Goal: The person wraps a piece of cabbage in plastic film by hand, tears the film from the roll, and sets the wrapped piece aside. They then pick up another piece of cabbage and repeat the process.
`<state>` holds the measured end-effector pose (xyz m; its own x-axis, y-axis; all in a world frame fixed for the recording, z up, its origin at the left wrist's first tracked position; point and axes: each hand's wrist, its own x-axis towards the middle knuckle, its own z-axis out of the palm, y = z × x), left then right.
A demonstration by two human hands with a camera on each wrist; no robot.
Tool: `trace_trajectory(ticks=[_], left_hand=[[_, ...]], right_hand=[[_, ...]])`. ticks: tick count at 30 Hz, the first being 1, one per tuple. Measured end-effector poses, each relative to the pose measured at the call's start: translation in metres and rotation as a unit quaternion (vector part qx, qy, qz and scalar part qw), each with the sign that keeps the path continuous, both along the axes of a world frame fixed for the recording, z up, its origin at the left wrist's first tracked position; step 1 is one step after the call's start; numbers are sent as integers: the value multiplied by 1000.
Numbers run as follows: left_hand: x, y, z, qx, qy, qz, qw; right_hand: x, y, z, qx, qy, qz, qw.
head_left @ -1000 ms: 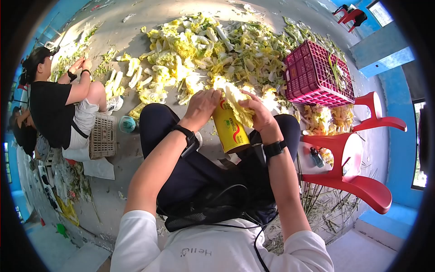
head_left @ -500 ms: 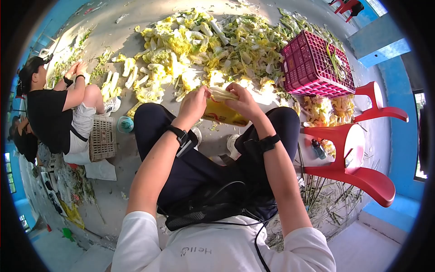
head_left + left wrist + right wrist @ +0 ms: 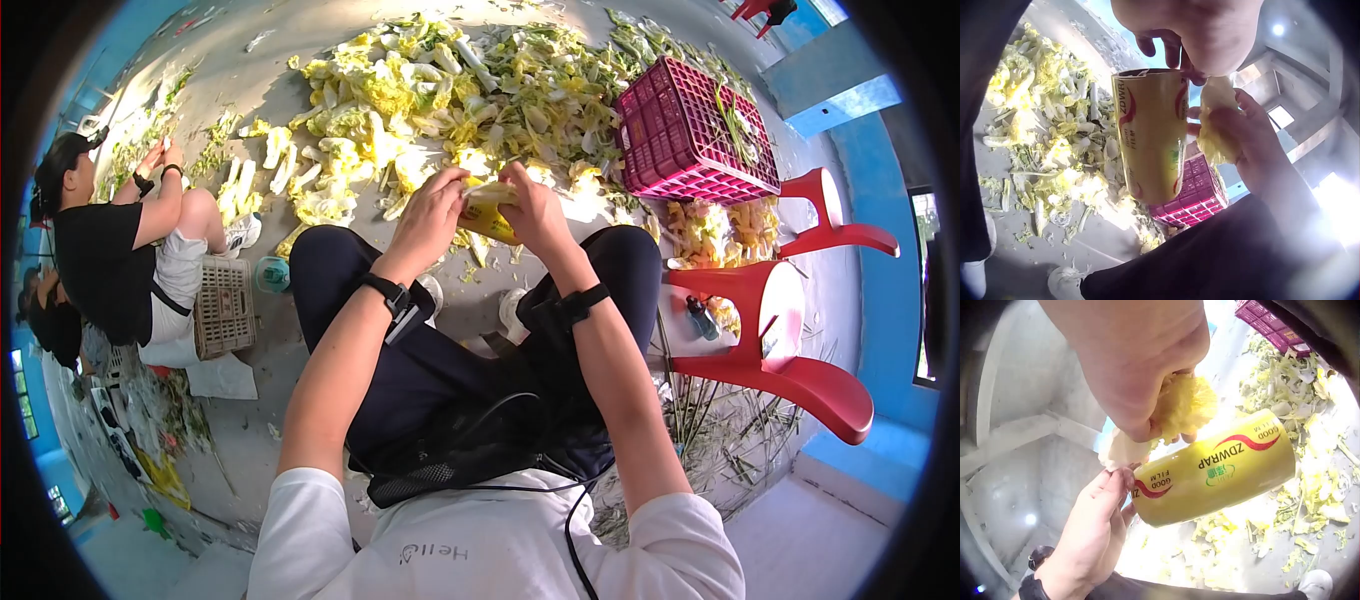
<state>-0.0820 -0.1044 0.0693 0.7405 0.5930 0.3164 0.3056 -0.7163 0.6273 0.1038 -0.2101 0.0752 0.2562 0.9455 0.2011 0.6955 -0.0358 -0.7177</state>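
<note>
In the head view my left hand (image 3: 430,215) and right hand (image 3: 538,218) meet above the knees around a yellow roll of cling film (image 3: 487,222). My right hand (image 3: 1141,369) grips a bunched yellow cabbage leaf (image 3: 1188,403), whose pale base points toward the left fingertips. My left hand (image 3: 1088,531) pinches the end of the roll (image 3: 1216,469), its fingertips right at the rim and close to that pale base. From the left wrist the roll (image 3: 1154,137) hangs upright, its printed side showing, with the cabbage leaf (image 3: 1219,112) to its right.
Cabbage leaves (image 3: 400,90) lie heaped on the floor ahead. A magenta crate (image 3: 690,130) stands ahead on the right, red chairs (image 3: 740,330) nearer. At left, a person (image 3: 110,230) in black sits on a pale crate (image 3: 223,310) beside a teal container (image 3: 272,273).
Both hands have moved up and forward, away from my body. The roll has tipped from pointing down toward my lap to lying mostly behind the hands in the head view.
</note>
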Motion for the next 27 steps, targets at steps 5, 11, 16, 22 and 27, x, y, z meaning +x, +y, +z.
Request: trace_trajectory(ticks=[5, 11, 16, 22, 27], left_hand=[[-1, -1, -2, 22, -16, -12, 1000], [-6, -6, 10, -107, 46, -31, 993], [-4, -1, -12, -133, 37, -24, 990], [-5, 1, -8, -118, 41, 7, 992], [-9, 7, -7, -155, 50, -2, 987]], right_hand=[[1, 2, 3, 25, -3, -34, 999], [4, 0, -1, 41, 64, -48, 996], [0, -3, 2, 17, 15, -43, 999], [-4, -2, 1, 24, 6, -35, 999], [-6, -4, 1, -26, 1, -22, 999]])
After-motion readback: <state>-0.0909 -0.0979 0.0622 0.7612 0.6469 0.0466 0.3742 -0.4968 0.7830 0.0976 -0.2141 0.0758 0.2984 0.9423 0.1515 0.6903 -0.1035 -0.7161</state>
